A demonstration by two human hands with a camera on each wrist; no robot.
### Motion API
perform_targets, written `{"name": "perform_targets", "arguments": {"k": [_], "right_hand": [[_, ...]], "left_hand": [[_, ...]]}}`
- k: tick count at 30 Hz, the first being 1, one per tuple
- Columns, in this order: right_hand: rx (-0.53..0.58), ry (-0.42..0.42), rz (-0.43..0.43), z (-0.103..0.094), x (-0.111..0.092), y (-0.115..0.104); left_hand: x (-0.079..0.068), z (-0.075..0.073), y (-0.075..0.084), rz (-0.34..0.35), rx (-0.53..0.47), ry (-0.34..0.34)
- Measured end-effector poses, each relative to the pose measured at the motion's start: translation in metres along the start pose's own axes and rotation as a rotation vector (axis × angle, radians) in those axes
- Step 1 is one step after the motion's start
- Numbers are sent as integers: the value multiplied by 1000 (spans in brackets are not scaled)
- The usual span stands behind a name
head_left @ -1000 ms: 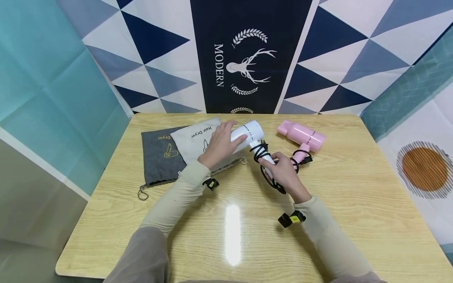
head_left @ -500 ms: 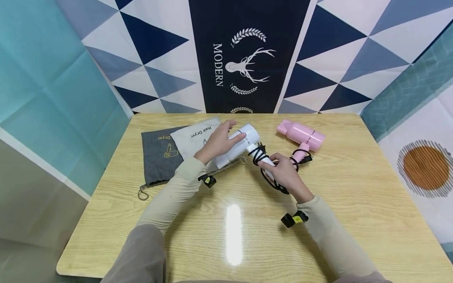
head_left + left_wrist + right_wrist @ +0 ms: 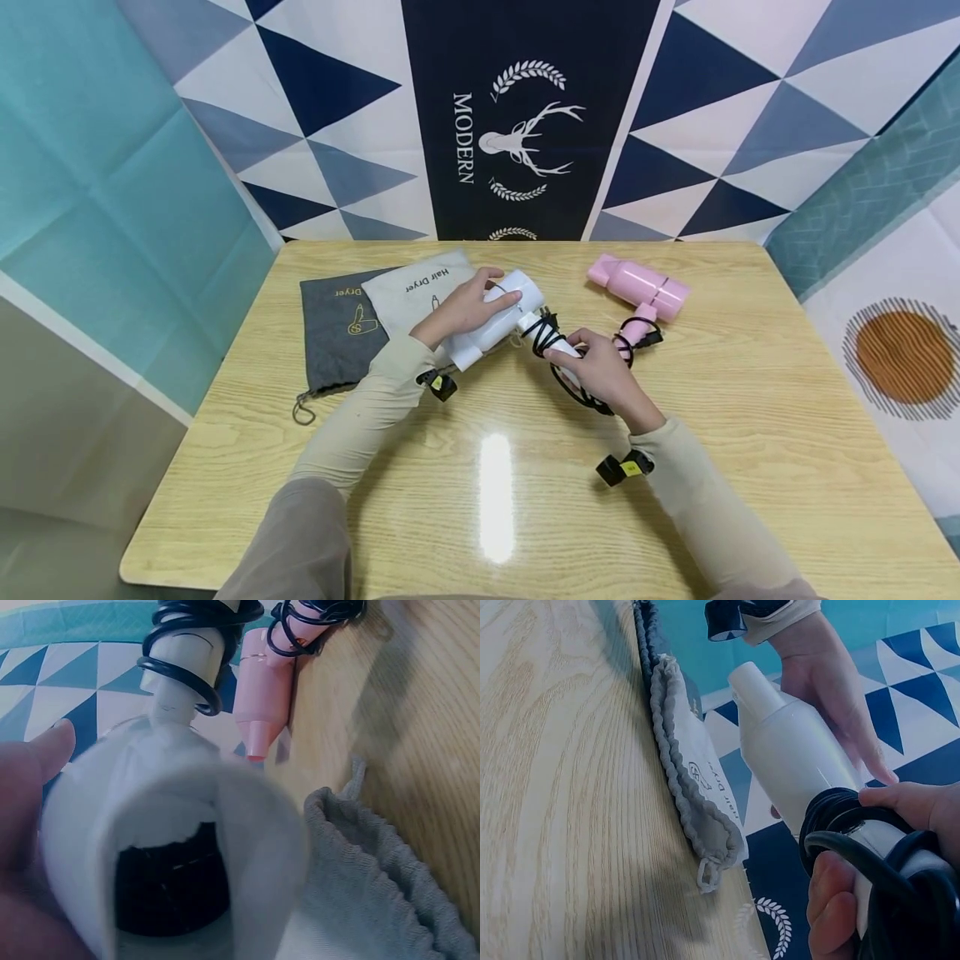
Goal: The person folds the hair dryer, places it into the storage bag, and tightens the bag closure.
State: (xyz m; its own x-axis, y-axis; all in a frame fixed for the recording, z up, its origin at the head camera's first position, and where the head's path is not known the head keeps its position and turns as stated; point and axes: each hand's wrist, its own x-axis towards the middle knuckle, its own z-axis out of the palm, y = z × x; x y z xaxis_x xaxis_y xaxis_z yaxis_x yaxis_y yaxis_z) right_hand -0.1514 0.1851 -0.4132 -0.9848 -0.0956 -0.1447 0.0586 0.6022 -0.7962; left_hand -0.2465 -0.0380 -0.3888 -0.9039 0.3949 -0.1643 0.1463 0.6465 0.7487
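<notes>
A white hair dryer is held tilted by both hands over the table, its open nozzle facing the left wrist camera. My left hand holds the barrel, thumb lying across the top and fingers around the far side. The right hand grips the handle, which has a black cord wound around it. Just beneath the left hand lies a light grey drawstring pouch printed "Hair Dryer". It overlaps a dark grey pouch with yellow print.
A pink hair dryer with its own black cord rests on the wooden table to the right, close by the right hand. Behind the table stands a patterned backdrop of triangles and a deer head.
The white hair dryer has moved slightly left and toward the body, and its nozzle now shows past the left hand. The left hand has shifted its hold along the barrel; the right keeps the handle.
</notes>
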Motion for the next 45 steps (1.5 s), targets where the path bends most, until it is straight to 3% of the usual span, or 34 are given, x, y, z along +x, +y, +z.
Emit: {"name": "perform_targets", "arguments": {"k": [11, 22, 36, 45], "right_hand": [[-48, 46, -40, 1, -2, 0], [-30, 19, -32, 3, -2, 0], [-44, 81, 0, 9, 0, -1], [-26, 80, 18, 11, -1, -2]], "left_hand": [[0, 8, -10, 44, -16, -42], [-4, 21, -11, -13, -26, 74], [-10, 27, -2, -56, 24, 208], [-13, 34, -2, -126, -14, 248]]}}
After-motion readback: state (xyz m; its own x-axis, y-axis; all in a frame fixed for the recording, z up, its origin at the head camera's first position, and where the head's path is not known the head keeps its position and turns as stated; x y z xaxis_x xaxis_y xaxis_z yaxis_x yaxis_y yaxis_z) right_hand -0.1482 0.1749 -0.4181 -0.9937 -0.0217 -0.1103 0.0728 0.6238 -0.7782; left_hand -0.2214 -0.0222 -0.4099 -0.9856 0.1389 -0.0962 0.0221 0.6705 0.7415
